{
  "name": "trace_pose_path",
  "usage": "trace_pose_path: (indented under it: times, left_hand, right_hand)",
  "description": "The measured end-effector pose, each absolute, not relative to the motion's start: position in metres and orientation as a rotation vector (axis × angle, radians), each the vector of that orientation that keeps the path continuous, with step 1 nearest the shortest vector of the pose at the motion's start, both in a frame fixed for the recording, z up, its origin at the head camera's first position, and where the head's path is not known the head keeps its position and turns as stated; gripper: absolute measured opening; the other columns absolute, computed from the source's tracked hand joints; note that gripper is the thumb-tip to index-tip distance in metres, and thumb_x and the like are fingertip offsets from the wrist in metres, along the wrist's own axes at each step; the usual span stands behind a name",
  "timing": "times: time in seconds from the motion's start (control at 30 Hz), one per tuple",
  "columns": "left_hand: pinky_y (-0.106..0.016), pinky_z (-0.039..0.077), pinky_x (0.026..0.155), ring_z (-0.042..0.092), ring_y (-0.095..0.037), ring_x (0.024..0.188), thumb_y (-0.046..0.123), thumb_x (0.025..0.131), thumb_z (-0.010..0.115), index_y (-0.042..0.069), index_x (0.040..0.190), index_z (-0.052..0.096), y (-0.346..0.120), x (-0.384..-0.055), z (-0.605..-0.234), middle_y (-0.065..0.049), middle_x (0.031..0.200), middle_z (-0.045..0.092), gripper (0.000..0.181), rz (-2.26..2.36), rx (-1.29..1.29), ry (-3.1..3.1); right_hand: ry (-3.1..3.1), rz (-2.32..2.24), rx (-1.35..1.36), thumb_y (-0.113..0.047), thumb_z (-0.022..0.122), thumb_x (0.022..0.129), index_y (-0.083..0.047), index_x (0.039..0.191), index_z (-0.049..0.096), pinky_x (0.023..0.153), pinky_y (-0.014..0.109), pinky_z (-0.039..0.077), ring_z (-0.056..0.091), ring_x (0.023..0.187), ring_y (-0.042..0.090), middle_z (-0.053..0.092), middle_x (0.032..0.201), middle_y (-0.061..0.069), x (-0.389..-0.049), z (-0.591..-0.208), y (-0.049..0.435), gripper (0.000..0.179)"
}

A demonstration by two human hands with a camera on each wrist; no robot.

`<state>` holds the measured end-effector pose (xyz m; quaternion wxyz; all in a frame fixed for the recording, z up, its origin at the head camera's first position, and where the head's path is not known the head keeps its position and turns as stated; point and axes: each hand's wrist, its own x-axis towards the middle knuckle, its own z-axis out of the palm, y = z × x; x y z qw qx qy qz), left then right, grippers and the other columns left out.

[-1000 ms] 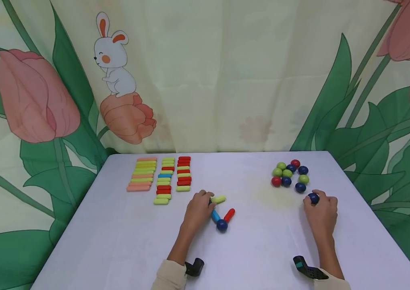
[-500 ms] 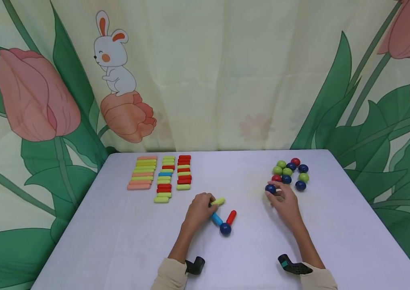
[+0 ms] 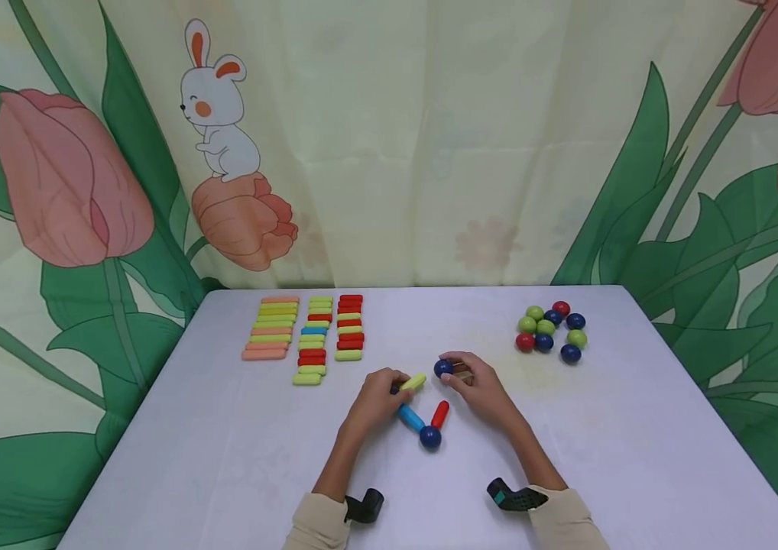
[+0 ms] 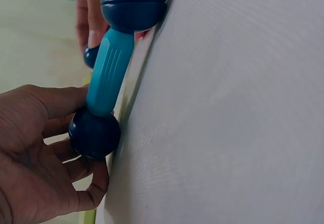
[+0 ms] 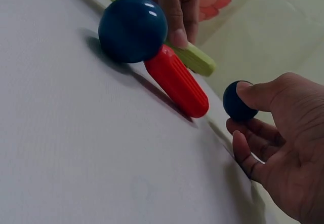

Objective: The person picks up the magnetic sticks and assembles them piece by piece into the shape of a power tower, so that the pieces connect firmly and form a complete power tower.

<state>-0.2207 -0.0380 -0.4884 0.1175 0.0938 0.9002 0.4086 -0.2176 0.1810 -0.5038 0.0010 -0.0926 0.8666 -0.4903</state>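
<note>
1. Dark-blue ball (image 3: pixel 442 368), pinched by the right hand (image 3: pixel 487 392), is near the middle of the table (image 3: pixel 224 458); slack fingers could let it roll toward an edge.
2. Left hand (image 3: pixel 377 399) grips a second ball (image 4: pixel 95 135), joined to a blue stick (image 4: pixel 110 73).
3. No containers show; spare balls (image 3: pixel 545 327) lie directly on the table near its far right corner.

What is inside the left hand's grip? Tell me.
The left hand grips a dark blue ball joined to a blue stick. A yellow-green stick pokes out beyond; its near end is covered, so any join to the ball is hidden.
</note>
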Motion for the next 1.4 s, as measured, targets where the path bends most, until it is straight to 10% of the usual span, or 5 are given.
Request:
trace_pose_path:
  times: [0.67, 1.0, 1.4]
  left_hand:
    - [-0.031, 0.054, 0.076, 0.053, -0.017, 0.084, 0.021, 0.09, 0.071, 0.003, 0.111, 0.07, -0.039, -0.214, -0.49, -0.004, 0.09, 0.063, 0.028, 1.25, 0.262, 2.596]
    - [-0.026, 0.052, 0.07, 0.053, -0.016, 0.081, 0.021, 0.089, 0.071, 0.004, 0.107, 0.071, -0.038, -0.216, -0.489, -0.004, 0.087, 0.062, 0.025, 1.277, 0.214, 2.606]
    - [-0.03, 0.056, 0.072, 0.057, -0.016, 0.078, 0.021, 0.086, 0.074, 0.005, 0.103, 0.07, -0.039, -0.211, -0.488, -0.005, 0.09, 0.068, 0.024, 1.4, 0.088, 2.501]
  right_hand:
    - [2.782, -1.469, -0.262, -0.021, 0.067, 0.093, -0.011, 0.132, 0.055, 0.078, 0.021, 0.054, 0.062, 0.09, 0.016, 0.065, 0.102, 0.004, -0.21, -0.508, 0.171, 0.043]
    - [2.954, -0.884, -0.103, -0.044, 0.069, 0.087, -0.015, 0.069, 0.059, 0.052, 0.025, 0.034, 0.046, 0.057, 0.014, 0.048, 0.056, -0.002, -0.191, -0.491, 0.173, 0.036]
    - [3.027, -0.724, -0.051, -0.05, 0.07, 0.083, -0.015, 0.06, 0.053, 0.047, 0.025, 0.032, 0.045, 0.051, 0.013, 0.046, 0.051, -0.002, -0.178, -0.491, 0.151, 0.045]
